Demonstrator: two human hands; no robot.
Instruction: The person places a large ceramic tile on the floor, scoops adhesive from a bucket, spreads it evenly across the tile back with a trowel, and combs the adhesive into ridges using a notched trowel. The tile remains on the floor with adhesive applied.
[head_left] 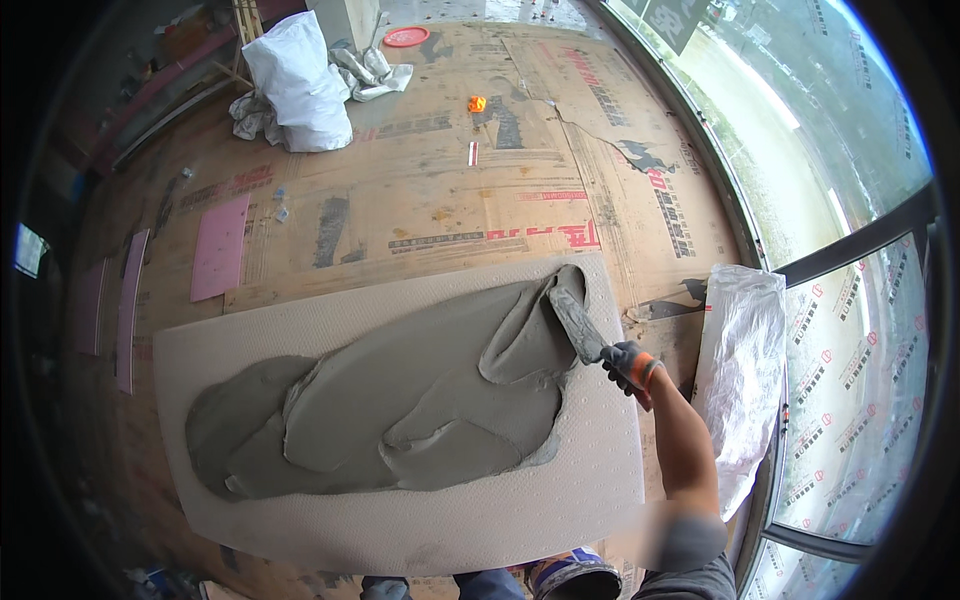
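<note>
My right hand [630, 367], in a grey and orange glove, is closed round the handle of a trowel [577, 322]. The mortar-smeared blade points up and to the left, against the upper right end of a wide spread of grey mortar [420, 390]. Ridges and swirls mark the wet surface. Beneath it lies a large pale slab [330, 535] with a dimpled face, bare along its edges. My left hand does not show.
A bucket [575, 577] stands at the slab's near edge, beside my legs. A wrapped silvery bundle [742, 370] leans by the window at right. Printed brown sheets [420, 215] cover the floor. Farther off are pink boards [220, 247], a white sack [295, 85] and a red lid [406, 37].
</note>
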